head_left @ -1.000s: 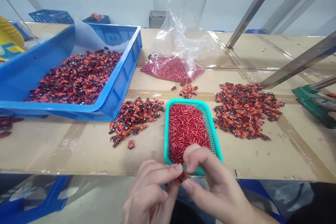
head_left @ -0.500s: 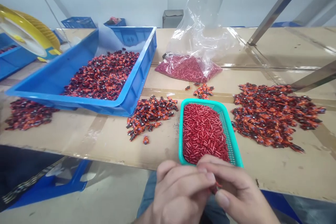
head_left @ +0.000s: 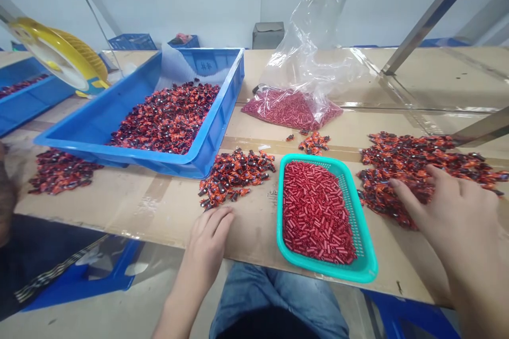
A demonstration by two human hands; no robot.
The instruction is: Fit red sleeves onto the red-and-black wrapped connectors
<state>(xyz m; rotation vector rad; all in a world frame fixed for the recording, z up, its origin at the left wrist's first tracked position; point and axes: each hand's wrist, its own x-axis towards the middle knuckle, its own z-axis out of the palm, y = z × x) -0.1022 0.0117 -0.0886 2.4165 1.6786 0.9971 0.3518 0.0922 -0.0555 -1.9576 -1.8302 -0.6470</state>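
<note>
My left hand (head_left: 210, 241) rests at the table's front edge with its fingers curled down together; what lies under its fingertips is hidden. Just beyond it is a pile of small orange-and-black parts (head_left: 236, 172). On the right, my right hand (head_left: 453, 212) is over a larger pile of the same parts (head_left: 401, 159), thumb and fingers apart, with nothing visible in its grasp. Between my hands stands a green plastic basket (head_left: 368, 254) holding many short red tubes (head_left: 318, 212).
A big blue bin (head_left: 131, 159) with more parts stands at left, a small pile (head_left: 66, 169) before it. Behind the basket are a clear bag of red tubes (head_left: 294, 106) and a few parts (head_left: 314, 143). Metal posts (head_left: 437, 16) rise at right. Another person's dark-clothed leg (head_left: 47, 259) shows at left.
My hands were together in front of the basket, fingering a small red piece. They have parted: left to the middle pile's front, right over the right pile. The view has shifted slightly.
</note>
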